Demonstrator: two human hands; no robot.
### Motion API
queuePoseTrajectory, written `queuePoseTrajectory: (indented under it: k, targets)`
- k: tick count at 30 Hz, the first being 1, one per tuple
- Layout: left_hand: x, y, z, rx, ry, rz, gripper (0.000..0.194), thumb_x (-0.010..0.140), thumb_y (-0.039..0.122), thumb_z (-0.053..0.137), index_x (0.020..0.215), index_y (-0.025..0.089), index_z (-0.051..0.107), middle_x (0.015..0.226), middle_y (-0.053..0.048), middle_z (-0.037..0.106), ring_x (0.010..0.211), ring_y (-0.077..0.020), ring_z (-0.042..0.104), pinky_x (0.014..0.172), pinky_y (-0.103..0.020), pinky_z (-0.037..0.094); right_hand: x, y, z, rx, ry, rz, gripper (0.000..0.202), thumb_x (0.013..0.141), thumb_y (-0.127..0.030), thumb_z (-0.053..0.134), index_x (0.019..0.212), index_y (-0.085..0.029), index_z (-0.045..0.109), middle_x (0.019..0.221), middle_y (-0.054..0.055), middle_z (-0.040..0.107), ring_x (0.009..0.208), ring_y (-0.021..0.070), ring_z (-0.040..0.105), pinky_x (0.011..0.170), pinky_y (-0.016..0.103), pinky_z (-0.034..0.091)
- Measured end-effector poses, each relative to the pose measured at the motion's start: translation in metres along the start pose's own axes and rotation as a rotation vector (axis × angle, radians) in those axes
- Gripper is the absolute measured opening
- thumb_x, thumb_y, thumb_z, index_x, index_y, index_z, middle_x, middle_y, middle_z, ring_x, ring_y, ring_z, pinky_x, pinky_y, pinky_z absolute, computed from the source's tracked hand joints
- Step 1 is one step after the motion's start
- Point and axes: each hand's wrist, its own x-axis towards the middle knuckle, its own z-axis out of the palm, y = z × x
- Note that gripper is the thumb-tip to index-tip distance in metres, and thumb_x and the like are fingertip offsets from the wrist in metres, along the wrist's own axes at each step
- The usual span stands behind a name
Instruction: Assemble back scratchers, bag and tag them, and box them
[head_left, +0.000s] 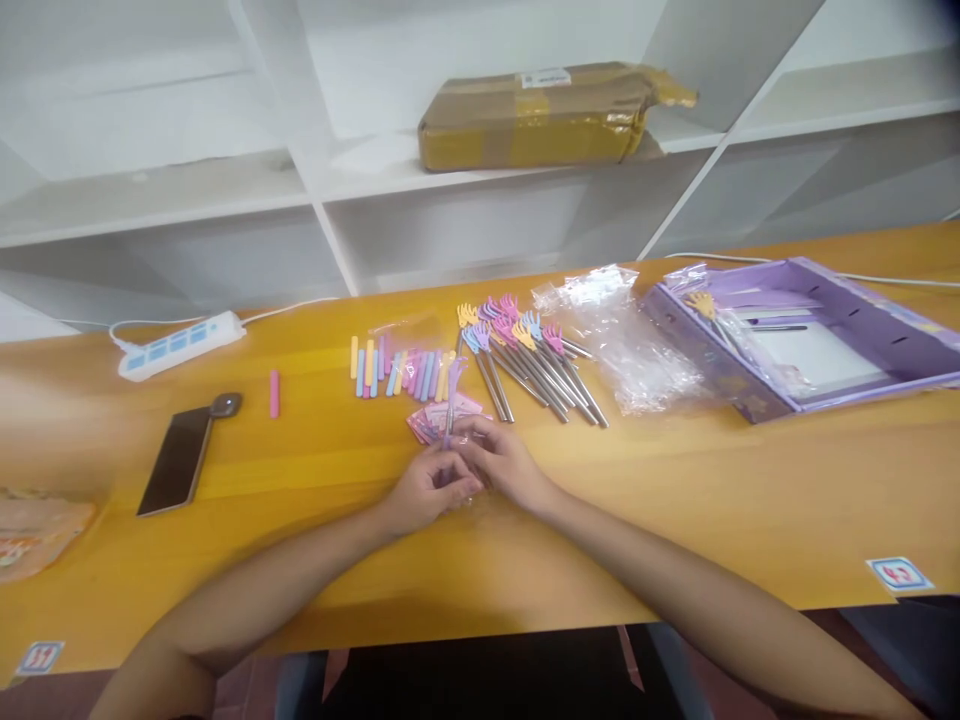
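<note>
My left hand [429,490] and my right hand [506,465] meet over the table's middle, fingers closed round a purple back scratcher [453,385] with a metal shaft. Its claw end points away from me; its lower part is hidden by my fingers. A bit of clear plastic glints beneath them. Just beyond lie pink printed cards [427,422] and a row of pastel handle tubes [427,375]. To the right of these is a pile of back scratchers [540,365] with coloured claw heads and metal shafts.
Clear plastic bags [649,365] lie beside a purple open box [765,405] at right. On the left are a pink tube [274,394], a phone [178,455], a dark small object [226,404] and a power strip [184,345]. A taped parcel [540,120] sits on the shelf.
</note>
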Motion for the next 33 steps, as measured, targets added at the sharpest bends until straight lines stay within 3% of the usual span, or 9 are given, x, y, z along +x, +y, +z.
queuePoseTrajectory:
  k: [8, 12, 15, 17, 20, 24, 28, 30, 33]
  targets:
    - [0.004, 0.012, -0.003, -0.056, 0.011, 0.142, 0.042, 0.091, 0.054, 0.082, 0.074, 0.017, 0.072, 0.092, -0.007, 0.068, 0.088, -0.0191, 0.063, 0.083, -0.032, 0.050, -0.002, -0.015, -0.014, 0.023, 0.108, -0.035, 0.042, 0.095, -0.063, 0.074, 0.096, -0.021, 0.066, 0.075, -0.001, 0.056, 0.067, 0.0127, 0.051, 0.064, 0.027, 0.044]
    - [0.008, 0.003, -0.012, -0.243, 0.231, 0.078, 0.041, 0.090, 0.056, 0.084, 0.082, 0.017, 0.075, 0.092, -0.006, 0.071, 0.080, -0.0164, 0.063, 0.072, -0.029, 0.052, -0.004, -0.034, -0.048, 0.197, 0.415, -0.185, 0.032, 0.096, -0.055, 0.076, 0.104, -0.025, 0.067, 0.080, -0.001, 0.053, 0.072, 0.0121, 0.052, 0.069, 0.025, 0.048]
    - [0.014, 0.001, -0.022, -0.344, 0.453, 0.043, 0.045, 0.087, 0.059, 0.086, 0.085, 0.016, 0.073, 0.078, -0.003, 0.070, 0.066, -0.0124, 0.058, 0.064, -0.026, 0.049, -0.008, -0.046, -0.073, 0.216, 0.499, -0.288, 0.029, 0.098, -0.053, 0.073, 0.100, -0.026, 0.062, 0.090, 0.001, 0.054, 0.078, 0.0132, 0.055, 0.070, 0.026, 0.051]
    - [0.019, 0.004, -0.030, -0.421, 0.536, 0.063, 0.048, 0.082, 0.060, 0.090, 0.084, 0.016, 0.071, 0.074, -0.001, 0.069, 0.064, -0.0113, 0.057, 0.061, -0.025, 0.048, -0.013, -0.050, -0.082, 0.124, 0.418, -0.274, 0.033, 0.101, -0.058, 0.067, 0.100, -0.026, 0.060, 0.083, 0.001, 0.052, 0.069, 0.0141, 0.053, 0.060, 0.026, 0.047]
    - [0.024, 0.010, -0.038, -0.517, 0.582, 0.094, 0.050, 0.077, 0.058, 0.094, 0.083, 0.015, 0.069, 0.072, 0.001, 0.066, 0.058, -0.0078, 0.053, 0.056, -0.022, 0.045, -0.024, -0.051, -0.081, -0.167, 0.138, -0.208, 0.042, 0.107, -0.065, 0.053, 0.103, -0.024, 0.065, 0.065, -0.002, 0.045, 0.054, 0.0136, 0.041, 0.051, 0.027, 0.038]
    - [0.026, 0.013, -0.042, -0.548, 0.584, 0.089, 0.051, 0.078, 0.057, 0.094, 0.077, 0.015, 0.064, 0.069, 0.003, 0.062, 0.053, -0.0046, 0.048, 0.051, -0.019, 0.041, -0.032, -0.045, -0.063, -0.575, -0.242, -0.208, 0.042, 0.114, -0.052, 0.044, 0.102, -0.023, 0.072, 0.081, 0.006, 0.064, 0.076, 0.0183, 0.063, 0.074, 0.032, 0.055]
    - [0.027, 0.010, -0.042, -0.600, 0.556, 0.092, 0.050, 0.079, 0.055, 0.094, 0.078, 0.014, 0.064, 0.074, 0.002, 0.064, 0.051, -0.0027, 0.047, 0.050, -0.019, 0.041, -0.030, -0.035, -0.053, -0.733, -0.282, -0.249, 0.037, 0.114, -0.043, 0.042, 0.130, -0.026, 0.071, 0.127, 0.011, 0.074, 0.129, 0.0272, 0.068, 0.115, 0.045, 0.053]
    - [0.027, 0.008, -0.043, -0.612, 0.556, 0.089, 0.050, 0.078, 0.054, 0.095, 0.079, 0.014, 0.066, 0.074, 0.002, 0.065, 0.050, -0.0023, 0.047, 0.049, -0.018, 0.041, -0.028, -0.030, -0.054, -0.755, -0.284, -0.244, 0.039, 0.115, -0.042, 0.040, 0.135, -0.026, 0.070, 0.134, 0.010, 0.072, 0.130, 0.0267, 0.069, 0.112, 0.044, 0.055]
    - [0.025, 0.006, -0.042, -0.598, 0.538, 0.073, 0.050, 0.079, 0.056, 0.094, 0.079, 0.014, 0.067, 0.074, 0.002, 0.066, 0.049, -0.0025, 0.048, 0.047, -0.018, 0.041, -0.028, -0.026, -0.055, -0.766, -0.306, -0.228, 0.038, 0.116, -0.041, 0.039, 0.127, -0.024, 0.071, 0.124, 0.010, 0.076, 0.114, 0.0247, 0.075, 0.100, 0.039, 0.060]
